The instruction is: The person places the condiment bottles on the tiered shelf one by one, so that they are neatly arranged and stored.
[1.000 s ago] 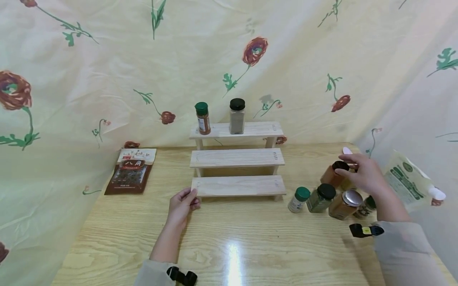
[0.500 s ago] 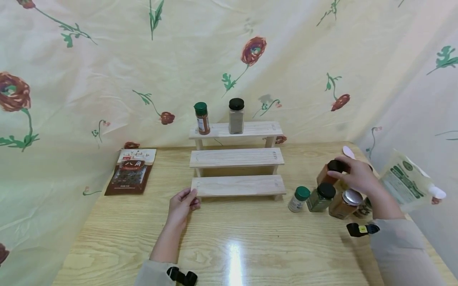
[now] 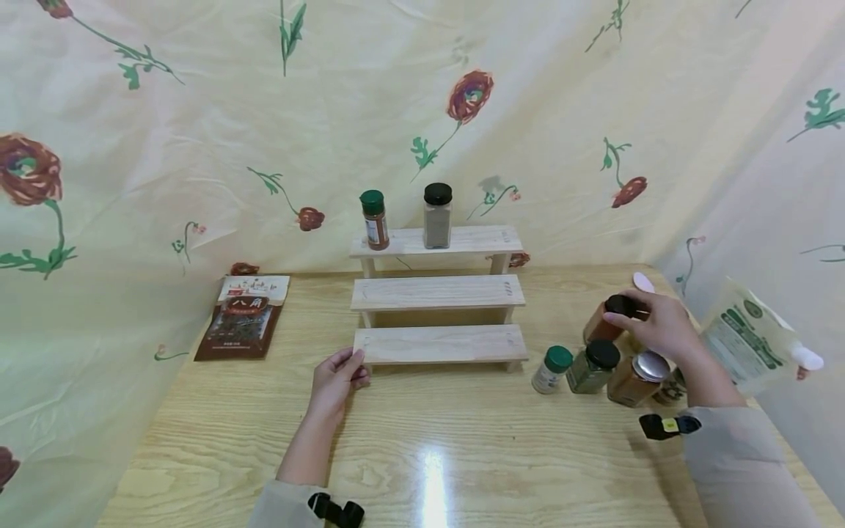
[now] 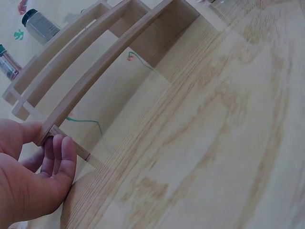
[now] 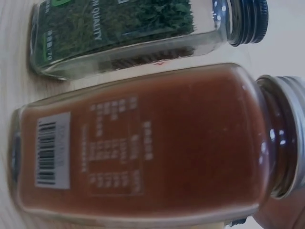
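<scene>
My left hand (image 3: 334, 383) pinches the left front corner of the lowest step of a three-tier wooden rack (image 3: 439, 345); thumb and curled fingers show around that corner in the left wrist view. Over at the right, my right hand (image 3: 662, 326) holds a black-lidded spice jar (image 3: 602, 323) with red-brown contents by its lid. The jar leans slightly. Close in front of it stand a black-lidded jar of green herbs (image 3: 590, 372) and a silver-lidded jar of brown powder (image 3: 634, 383), which fills most of the right wrist view and hides the held jar there.
A green-capped shaker (image 3: 549, 374) stands left of the herb jar. On the top tier are a green-capped red spice bottle (image 3: 376, 227) and a black-lidded grey spice jar (image 3: 437, 220). A brown packet (image 3: 240, 319) lies left; a pale spouted pouch (image 3: 752, 337) leans against the right wall.
My right hand has closed on the black-lidded jar's lid and shifted it slightly left. My left hand stays at the rack's corner.
</scene>
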The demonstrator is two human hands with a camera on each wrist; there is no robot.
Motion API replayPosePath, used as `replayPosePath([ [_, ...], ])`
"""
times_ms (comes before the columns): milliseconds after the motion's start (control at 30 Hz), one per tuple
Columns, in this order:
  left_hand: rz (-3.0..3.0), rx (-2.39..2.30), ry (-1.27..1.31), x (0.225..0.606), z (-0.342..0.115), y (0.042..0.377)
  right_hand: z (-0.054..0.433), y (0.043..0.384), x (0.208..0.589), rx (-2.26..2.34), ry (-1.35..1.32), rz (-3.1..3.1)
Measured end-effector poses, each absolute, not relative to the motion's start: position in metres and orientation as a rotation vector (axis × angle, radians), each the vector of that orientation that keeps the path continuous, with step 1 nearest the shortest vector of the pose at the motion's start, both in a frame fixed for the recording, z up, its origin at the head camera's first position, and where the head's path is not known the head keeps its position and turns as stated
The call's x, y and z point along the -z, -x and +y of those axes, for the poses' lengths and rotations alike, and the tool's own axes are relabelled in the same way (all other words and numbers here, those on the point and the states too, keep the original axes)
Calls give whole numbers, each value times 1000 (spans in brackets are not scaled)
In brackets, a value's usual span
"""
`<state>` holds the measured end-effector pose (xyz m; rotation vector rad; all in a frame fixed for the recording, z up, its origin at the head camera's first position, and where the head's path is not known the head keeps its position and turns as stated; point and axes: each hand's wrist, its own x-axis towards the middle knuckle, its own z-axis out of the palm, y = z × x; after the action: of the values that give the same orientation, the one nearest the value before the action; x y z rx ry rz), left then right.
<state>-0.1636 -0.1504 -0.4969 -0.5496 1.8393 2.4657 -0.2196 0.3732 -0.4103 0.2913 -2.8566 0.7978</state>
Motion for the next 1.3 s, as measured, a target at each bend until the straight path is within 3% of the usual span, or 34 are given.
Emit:
replayPosePath([
  [1300, 1850, -2450, 558, 493, -149, 162, 314, 242, 325, -1245, -76, -2538],
])
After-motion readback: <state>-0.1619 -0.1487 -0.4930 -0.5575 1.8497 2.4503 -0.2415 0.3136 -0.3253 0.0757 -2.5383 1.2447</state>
